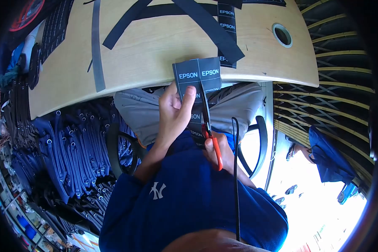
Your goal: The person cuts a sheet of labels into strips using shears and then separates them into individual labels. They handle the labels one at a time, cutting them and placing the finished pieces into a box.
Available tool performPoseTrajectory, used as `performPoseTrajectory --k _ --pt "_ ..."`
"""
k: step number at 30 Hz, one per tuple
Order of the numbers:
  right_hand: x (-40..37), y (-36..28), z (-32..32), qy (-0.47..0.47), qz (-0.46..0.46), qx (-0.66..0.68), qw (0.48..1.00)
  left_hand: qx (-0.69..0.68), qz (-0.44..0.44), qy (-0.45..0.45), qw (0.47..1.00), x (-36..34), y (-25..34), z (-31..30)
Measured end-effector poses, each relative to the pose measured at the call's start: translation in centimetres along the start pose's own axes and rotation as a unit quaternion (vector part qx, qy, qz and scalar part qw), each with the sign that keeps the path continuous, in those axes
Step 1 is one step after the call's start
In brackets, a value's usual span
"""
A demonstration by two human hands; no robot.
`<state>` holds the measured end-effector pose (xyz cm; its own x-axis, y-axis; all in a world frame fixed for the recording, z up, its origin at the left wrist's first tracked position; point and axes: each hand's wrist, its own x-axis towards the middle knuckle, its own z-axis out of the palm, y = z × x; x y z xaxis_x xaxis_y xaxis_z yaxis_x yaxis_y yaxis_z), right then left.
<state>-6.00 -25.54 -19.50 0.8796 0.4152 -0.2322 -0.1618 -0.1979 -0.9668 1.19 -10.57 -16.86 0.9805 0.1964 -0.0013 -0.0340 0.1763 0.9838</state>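
Observation:
My left hand (175,108) pinches a dark strip of EPSON labels (188,70), thumb on its face, just off the table's near edge. Printed in pale letters and thin lines, the strip hangs down toward my lap. Red-handled scissors (215,151) are gripped in my right hand (222,148), blades pointing up the strip. The blades lie along the line between the two label columns, where the strip looks partly split. Part of the lower strip is hidden behind my left hand and the scissors.
On the wooden table (155,54) lie black strips (210,29), another EPSON strip (227,26) and a grey strip (97,50). A round hole (282,35) is at the right. Blue straps (71,147) hang at the left; a folding gate (336,80) stands right.

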Motion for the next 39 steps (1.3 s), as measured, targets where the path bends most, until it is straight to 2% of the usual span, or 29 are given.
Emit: performPoseTrajectory --k 4,7,14,20,23,25,26,29,35,39 --pt "0.1 -0.3 -0.1 -0.007 -0.026 -0.008 1.0 0.058 -0.02 0.029 0.998 0.5 -0.9 -0.4" --pt "0.1 0.1 0.2 0.007 -0.046 -0.028 0.999 0.089 0.021 0.027 0.995 0.4 -1.0 -0.2" --pt "0.4 -0.8 0.3 0.033 -0.04 -0.008 0.999 0.038 0.019 -0.008 0.999 -0.7 -0.5 0.5" --pt "0.4 -0.6 0.0 0.018 -0.003 -0.019 1.0 0.088 -0.006 -0.014 0.996 -0.6 -0.4 0.0" --pt "0.4 -0.5 -0.1 0.029 0.005 0.001 1.0 0.061 -0.016 -0.03 0.998 0.0 0.2 0.1" --pt "0.5 -0.6 -0.3 0.03 -0.025 -0.014 0.999 -0.025 0.012 -0.028 0.999 0.7 0.4 0.3" --pt "0.5 -0.7 -0.3 0.03 -0.026 -0.014 0.999 -0.025 0.012 -0.028 0.999 0.8 0.4 0.2" --pt "0.6 -0.7 -0.3 0.015 -0.028 0.008 0.999 0.081 -0.008 0.012 0.997 1.0 0.1 0.0" --pt "0.9 -0.2 -0.4 0.008 -0.066 -0.007 0.998 0.093 0.047 0.011 0.994 0.7 0.0 0.3" --pt "1.2 -1.3 -0.6 0.017 -0.068 -0.01 0.998 0.085 0.02 -0.01 0.996 0.5 0.4 0.4"
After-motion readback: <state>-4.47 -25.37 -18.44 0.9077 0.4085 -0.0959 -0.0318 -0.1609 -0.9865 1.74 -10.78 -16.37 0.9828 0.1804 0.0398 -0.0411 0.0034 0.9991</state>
